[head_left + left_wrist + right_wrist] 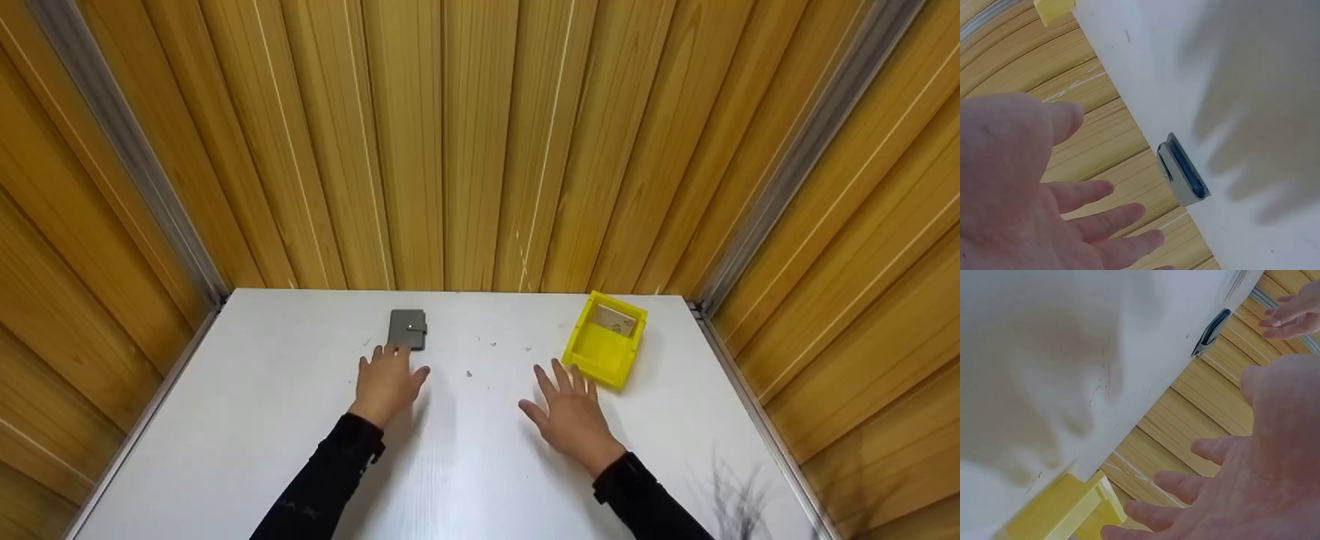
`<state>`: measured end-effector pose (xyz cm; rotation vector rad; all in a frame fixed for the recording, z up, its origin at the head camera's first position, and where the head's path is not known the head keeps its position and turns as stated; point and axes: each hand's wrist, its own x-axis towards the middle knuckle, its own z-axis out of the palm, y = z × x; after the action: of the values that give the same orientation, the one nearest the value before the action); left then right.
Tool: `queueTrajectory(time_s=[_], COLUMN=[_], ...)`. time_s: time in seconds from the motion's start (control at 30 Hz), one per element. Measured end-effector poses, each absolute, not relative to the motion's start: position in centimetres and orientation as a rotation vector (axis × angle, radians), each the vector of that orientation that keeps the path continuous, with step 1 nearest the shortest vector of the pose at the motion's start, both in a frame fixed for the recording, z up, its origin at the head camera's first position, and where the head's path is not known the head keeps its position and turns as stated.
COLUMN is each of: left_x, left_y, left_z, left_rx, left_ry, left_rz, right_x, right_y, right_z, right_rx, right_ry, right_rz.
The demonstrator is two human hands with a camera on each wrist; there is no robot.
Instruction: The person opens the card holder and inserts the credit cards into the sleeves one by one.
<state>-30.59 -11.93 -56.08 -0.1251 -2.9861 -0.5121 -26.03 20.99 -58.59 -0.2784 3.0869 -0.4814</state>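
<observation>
A small grey snap-strap case, like a card holder [407, 328], lies on the white table toward the back left. In the left wrist view, blue shows along the inner edge of the card holder [1185, 174]. My left hand [388, 384] hovers with fingers spread, its fingertips overlapping the holder's near edge in the head view. At the right stands a yellow open box [602, 356] with a pale patterned card [614, 320] at its far end. Over the box's near-left corner reach the spread fingers of my right hand [574, 421]. Both palms hold nothing.
The white table [465, 465] carries a few small dark marks between the hands. Wood-patterned panels [480, 150] rise behind it and at both sides, with grey metal rails [142, 157] in the corners. A feathery dark shape [739, 499] shows at lower right.
</observation>
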Motion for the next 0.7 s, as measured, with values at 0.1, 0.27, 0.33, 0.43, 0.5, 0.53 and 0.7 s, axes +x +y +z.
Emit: queueTrajectory(time_s=[0.1, 0.27, 0.33, 0.43, 0.5, 0.53, 0.7], left_x=[-31.8, -34.7, -35.8, -37.1, -37.7, -38.0, -39.2], left_y=[-11.9, -12.3, -12.7, -13.2, -13.5, -13.6, -13.6], left_z=[-55.6, -55.7, -56.2, -57.2, -58.0, -58.4, -59.8], left_rx=[-0.14, -0.144, -0.122, -0.058, -0.006, 0.022, 0.123], left_ry=[-2.97, -2.88, -2.868, -2.892, -2.917, -2.924, -2.924], left_rz=[-0.559, -0.591, -0.601, -0.636, -0.658, -0.677, -0.813], right_x=[-25.8, -25.5, -25.4, -25.2, -25.1, -25.0, -24.7], right_y=[21.2, 21.7, 21.9, 22.2, 22.3, 22.3, 22.5], right_z=[-58.7, -58.7, -58.6, -58.5, -58.6, -58.7, -58.8], right_rx=[-0.269, -0.256, -0.255, -0.256, -0.252, -0.255, -0.289], right_ry=[3.079, 3.059, 3.043, 3.024, 3.012, 3.01, 3.027], right_rz=[-0.498, -0.504, -0.504, -0.512, -0.517, -0.52, -0.545])
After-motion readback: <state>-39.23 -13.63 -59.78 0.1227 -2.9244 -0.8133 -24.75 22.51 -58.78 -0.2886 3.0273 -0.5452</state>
